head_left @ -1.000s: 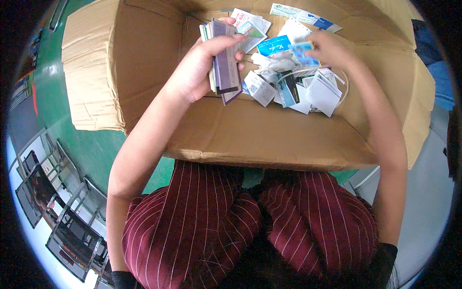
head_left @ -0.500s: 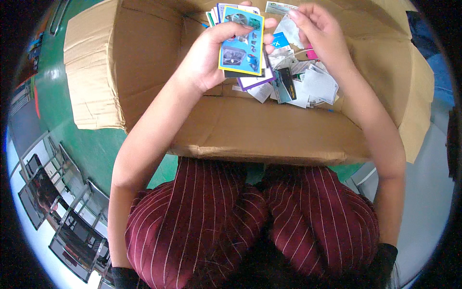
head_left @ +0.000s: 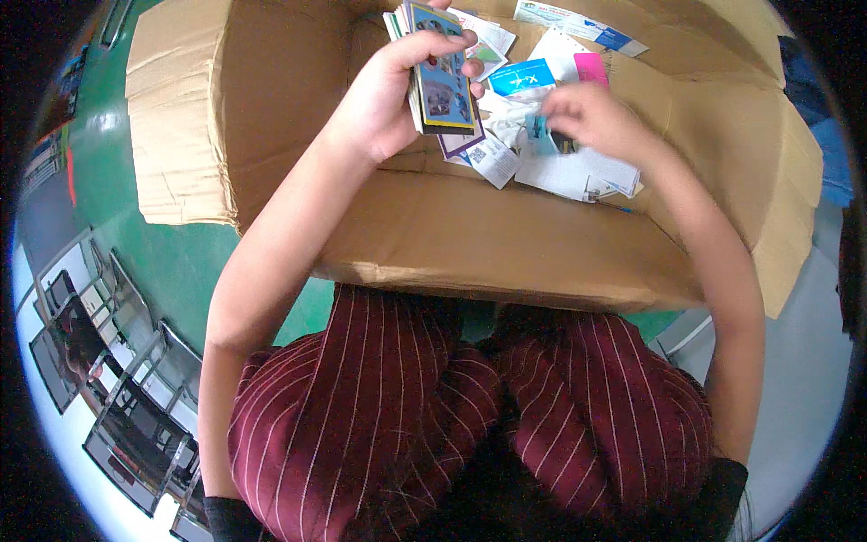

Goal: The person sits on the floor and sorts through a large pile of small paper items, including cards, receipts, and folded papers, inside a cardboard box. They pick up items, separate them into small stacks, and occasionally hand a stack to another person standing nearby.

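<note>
My left hand [head_left: 384, 95] grips a thick stack of cards [head_left: 446, 81], tilted, with the thumb across the top one, which is blue with a yellow edge and small pictures. Under the stack, a purple-edged white card [head_left: 462, 142] sticks out. Over the pile of papers, my right hand [head_left: 596, 117] is curled, its fingertips slightly blurred and pinched at a teal and black card [head_left: 543, 135]. Nearby lie a blue and white card [head_left: 522, 79], a pink piece [head_left: 591, 70] and a white sheet [head_left: 564, 172].
A large open cardboard box [head_left: 506, 235] surrounds the papers, its near wall against my knees and a flap [head_left: 176, 117] folded out at left. A long printed slip [head_left: 578, 25] lies toward its far side. Green floor [head_left: 176, 262] and metal-framed chairs [head_left: 135, 397] show at left.
My right hand has come down and left from above the pile to the teal and black card, which has shifted. The stack in my left hand has tilted more edge-on.
</note>
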Motion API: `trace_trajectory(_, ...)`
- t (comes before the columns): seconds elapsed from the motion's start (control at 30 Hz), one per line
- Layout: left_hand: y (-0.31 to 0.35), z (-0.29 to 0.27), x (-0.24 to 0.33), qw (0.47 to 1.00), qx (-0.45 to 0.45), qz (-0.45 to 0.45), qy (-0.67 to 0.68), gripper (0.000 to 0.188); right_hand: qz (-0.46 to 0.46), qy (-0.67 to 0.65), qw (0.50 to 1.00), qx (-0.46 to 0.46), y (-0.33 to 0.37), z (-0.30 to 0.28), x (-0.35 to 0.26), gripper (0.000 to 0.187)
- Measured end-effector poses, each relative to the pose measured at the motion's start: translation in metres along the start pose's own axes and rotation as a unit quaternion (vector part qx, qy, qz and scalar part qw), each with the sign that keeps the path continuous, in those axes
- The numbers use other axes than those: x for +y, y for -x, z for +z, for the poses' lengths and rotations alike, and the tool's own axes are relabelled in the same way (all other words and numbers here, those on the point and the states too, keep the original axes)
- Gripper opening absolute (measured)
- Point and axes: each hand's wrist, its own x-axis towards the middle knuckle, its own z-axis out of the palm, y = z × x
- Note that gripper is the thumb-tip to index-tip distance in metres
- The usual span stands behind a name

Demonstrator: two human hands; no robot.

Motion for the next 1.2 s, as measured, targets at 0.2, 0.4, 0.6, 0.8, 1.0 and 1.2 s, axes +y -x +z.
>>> trace_trajectory(0.2, 0.002, 0.0, -0.006, 0.999, -0.034, -0.027, -0.032, 0.06, -0.147, -0.263, 0.948, 0.103, 0.007, -0.042, -0.077, 0.015)
trace_trajectory(0.4, 0.003, 0.0, -0.002, 0.989, -0.05, -0.137, -0.01, 0.054, -0.215, -0.174, 0.882, 0.382, -0.02, -0.016, -0.116, 0.011)
trace_trajectory(0.6, 0.0, -0.014, 0.006, 0.999, 0.034, -0.02, -0.033, 0.027, 0.071, 0.056, 0.963, 0.252, -0.039, 0.058, -0.043, 0.042)
trace_trajectory(0.8, 0.005, -0.006, 0.008, 0.994, 0.112, 0.005, 0.003, 0.031, 0.082, 0.239, 0.961, 0.117, -0.051, 0.107, -0.012, 0.034)
trace_trajectory(1.0, 0.003, -0.015, 0.003, 0.997, 0.052, 0.021, 0.048, 0.041, 0.084, 0.058, 0.993, 0.061, -0.04, 0.04, -0.029, 0.021)
trace_trajectory(1.2, -0.004, 0.005, -0.015, 0.951, 0.106, 0.117, -0.265, 0.051, -0.03, -0.319, 0.928, 0.192, 0.009, -0.035, -0.092, 0.023)
